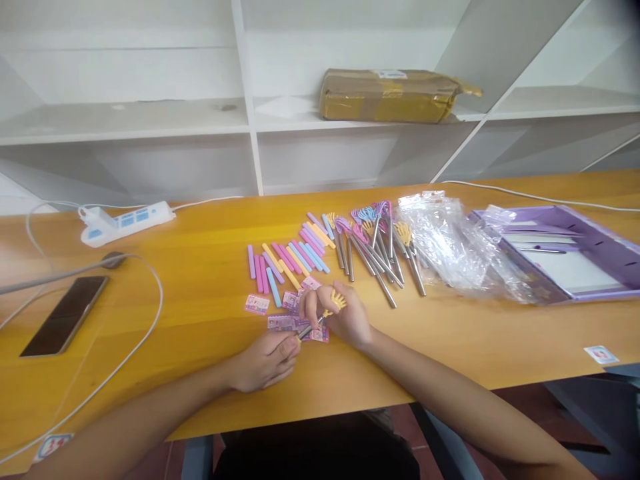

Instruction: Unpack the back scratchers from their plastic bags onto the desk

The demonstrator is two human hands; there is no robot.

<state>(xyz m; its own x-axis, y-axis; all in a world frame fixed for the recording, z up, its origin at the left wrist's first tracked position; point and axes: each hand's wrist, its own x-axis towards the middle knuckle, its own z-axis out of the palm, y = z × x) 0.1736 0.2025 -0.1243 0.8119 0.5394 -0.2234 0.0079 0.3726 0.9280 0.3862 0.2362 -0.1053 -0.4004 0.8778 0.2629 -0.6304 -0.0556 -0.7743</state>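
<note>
A back scratcher with a yellow hand-shaped head [339, 301] and a metal rod is held between my hands above the table. My left hand [267, 362] is closed round its lower end, where a bit of yellow shows. The fingers of my right hand [345, 317] are closed round the rod just below the yellow head. Beneath them lie several pink and purple printed cards [281, 323]. Behind are several coloured tubes [273, 287] in pink, purple, blue and orange. Right of these, a pile of back scratchers [383, 250] has metal rods and coloured heads.
Clear plastic bags [445, 243] lie beside a purple box [565, 293] on the right. At left are a phone [65, 317], a white power strip [131, 223] and loose cables. A taped cardboard box [387, 97] sits on the white shelf behind.
</note>
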